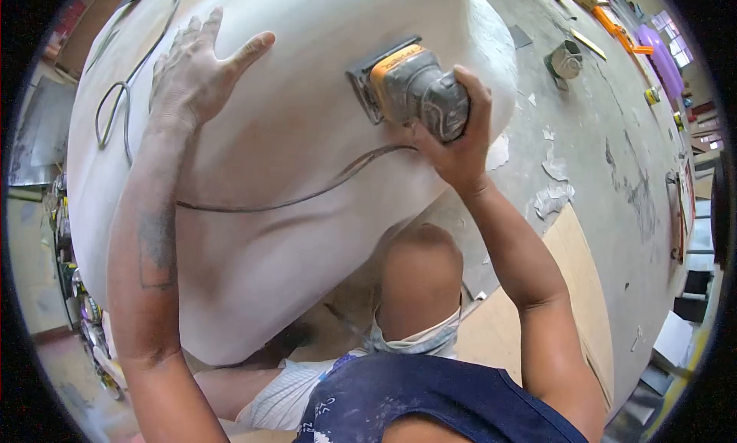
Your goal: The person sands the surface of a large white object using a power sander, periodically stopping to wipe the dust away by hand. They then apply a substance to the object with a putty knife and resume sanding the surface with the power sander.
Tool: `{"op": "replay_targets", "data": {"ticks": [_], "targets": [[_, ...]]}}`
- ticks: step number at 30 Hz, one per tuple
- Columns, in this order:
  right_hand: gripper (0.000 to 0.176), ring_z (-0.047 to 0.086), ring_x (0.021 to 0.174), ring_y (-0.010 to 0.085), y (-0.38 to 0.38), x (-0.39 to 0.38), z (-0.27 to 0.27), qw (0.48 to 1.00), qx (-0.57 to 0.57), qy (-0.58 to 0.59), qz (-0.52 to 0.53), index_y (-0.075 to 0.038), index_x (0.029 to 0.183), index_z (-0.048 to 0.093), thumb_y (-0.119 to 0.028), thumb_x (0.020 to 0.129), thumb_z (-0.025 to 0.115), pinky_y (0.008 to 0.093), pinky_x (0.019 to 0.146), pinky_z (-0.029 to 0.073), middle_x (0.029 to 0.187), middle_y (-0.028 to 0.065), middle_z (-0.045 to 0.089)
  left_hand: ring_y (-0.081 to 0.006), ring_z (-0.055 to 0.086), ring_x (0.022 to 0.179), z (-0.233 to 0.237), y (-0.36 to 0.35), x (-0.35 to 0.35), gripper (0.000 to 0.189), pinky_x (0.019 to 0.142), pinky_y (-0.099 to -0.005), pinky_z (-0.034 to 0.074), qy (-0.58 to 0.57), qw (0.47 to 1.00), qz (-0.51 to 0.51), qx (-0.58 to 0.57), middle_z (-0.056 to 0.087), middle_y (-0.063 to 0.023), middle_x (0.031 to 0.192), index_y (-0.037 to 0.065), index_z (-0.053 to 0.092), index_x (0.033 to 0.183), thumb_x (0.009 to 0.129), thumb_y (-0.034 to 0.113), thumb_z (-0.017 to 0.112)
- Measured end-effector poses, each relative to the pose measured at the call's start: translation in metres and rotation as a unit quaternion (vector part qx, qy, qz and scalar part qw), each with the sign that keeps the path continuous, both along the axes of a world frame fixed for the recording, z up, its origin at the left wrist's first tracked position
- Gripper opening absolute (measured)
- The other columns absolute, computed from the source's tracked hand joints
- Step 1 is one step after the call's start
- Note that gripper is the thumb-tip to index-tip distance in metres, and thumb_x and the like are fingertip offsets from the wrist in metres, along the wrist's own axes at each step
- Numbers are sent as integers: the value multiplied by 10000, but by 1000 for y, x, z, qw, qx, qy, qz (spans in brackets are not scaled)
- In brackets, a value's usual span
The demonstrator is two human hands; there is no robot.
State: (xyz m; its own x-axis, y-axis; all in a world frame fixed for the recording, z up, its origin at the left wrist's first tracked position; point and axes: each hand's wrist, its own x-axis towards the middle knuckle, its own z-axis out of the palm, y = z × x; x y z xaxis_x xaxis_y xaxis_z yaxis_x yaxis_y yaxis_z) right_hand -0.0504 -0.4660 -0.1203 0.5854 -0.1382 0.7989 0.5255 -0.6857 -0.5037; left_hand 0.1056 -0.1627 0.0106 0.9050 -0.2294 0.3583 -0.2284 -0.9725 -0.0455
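A large, smooth white form (307, 82) with brownish patches fills the upper left and middle. My left hand (196, 74), coated in pale dust, lies on its surface with the fingers spread and holds nothing. My right hand (461, 143) is wrapped round a dusty yellow and black power sander (418, 90), whose flat pad faces the form at its upper right. Whether the whole pad touches the surface cannot be made out. A dark cable (261, 209) runs from the sander across the form, passes by my left forearm and loops at the upper left.
Bits of torn paper (554, 200) lie on the grey floor (591, 143) at right. A dusty can (566, 61) and orange tools (614, 30) are farther back. A wooden sheet (572, 282) lies beside my right arm. Assorted items line the left edge.
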Motion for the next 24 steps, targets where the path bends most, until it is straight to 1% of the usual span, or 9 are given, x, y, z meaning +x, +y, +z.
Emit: {"op": "replay_targets", "data": {"ticks": [1, 4, 5, 8, 12, 13, 16, 20, 24], "targets": [[877, 565, 1185, 272, -2, 4, 3, 999, -37, -6, -34, -38, 1490, 440, -83, 723, 864, 408, 1048, 475, 1345, 138, 525, -357, 307, 1594, -2, -2, -1, 1164, 1302, -472, 248, 1, 1000, -4, -4, 356, -245, 1691, 92, 391, 1648, 833, 906, 559], [888, 563, 1201, 279, 1, 24, 17, 999, 14, -3, -36, -38, 1494, 439, -84, 717, 867, 407, 1058, 472, 1346, 139, 527, -359, 309, 1593, -5, 0, -1, 1147, 1303, -477, 247, 7, 1000, -17, -8, 360, -244, 1689, 97, 395, 1647, 843, 898, 558], [896, 582, 1139, 328, 4, 29, 19, 998, 30, -35, -40, -100, 1477, 477, -153, 693, 907, 454, 991, 519, 1306, 135, 603, -359, 309, 1593, -6, 1, 0, 1143, 1303, -479, 247, 7, 1000, -20, -12, 361, -244, 1688, 96, 397, 1646, 846, 897, 558], [905, 583, 1140, 324, 8, 17, 2, 997, -27, -41, -54, -96, 1470, 481, -171, 687, 928, 458, 993, 515, 1307, 134, 596, -359, 308, 1593, -7, 1, -2, 1129, 1305, -478, 246, -3, 1000, -20, -13, 362, -241, 1688, 95, 404, 1642, 854, 890, 556], [872, 578, 1171, 320, 20, 6, -4, 999, 4, -45, 14, -87, 1456, 500, -189, 706, 932, 448, 1008, 506, 1330, 132, 627, -361, 308, 1593, -6, 1, -2, 1106, 1306, -476, 247, -13, 1000, -13, 11, 363, -236, 1689, 98, 411, 1639, 874, 889, 524], [857, 569, 1183, 320, 22, 12, 7, 998, -29, -58, 2, -87, 1455, 504, -182, 715, 925, 447, 1021, 503, 1320, 126, 636, -362, 310, 1592, -7, 0, -2, 1094, 1305, -477, 249, -11, 1000, -17, 9, 362, -234, 1690, 106, 412, 1640, 881, 888, 513], [844, 564, 1193, 317, 32, 22, 23, 998, 26, -48, -2, -85, 1450, 509, -178, 718, 919, 447, 1030, 500, 1342, 130, 633, -367, 318, 1588, -11, 5, 4, 1061, 1300, -478, 259, -17, 1000, -15, 4, 363, -230, 1691, 132, 416, 1642, 898, 885, 483], [869, 590, 1165, 333, 36, 1, 1, 999, 7, -42, -7, -89, 1452, 514, -198, 711, 954, 444, 1024, 506, 1324, 145, 615, -372, 326, 1584, -11, 5, 4, 1025, 1295, -481, 267, -29, 999, -25, -8, 363, -225, 1693, 159, 417, 1645, 913, 875, 470], [915, 614, 1134, 338, 38, 9, 8, 997, 11, -72, 11, -99, 1448, 521, -153, 660, 983, 432, 991, 531, 1256, 146, 607, -370, 312, 1590, -6, -4, -4, 1000, 1298, -481, 253, -5, 1000, -5, 0, 363, -228, 1692, 149, 409, 1648, 935, 848, 469]]}}
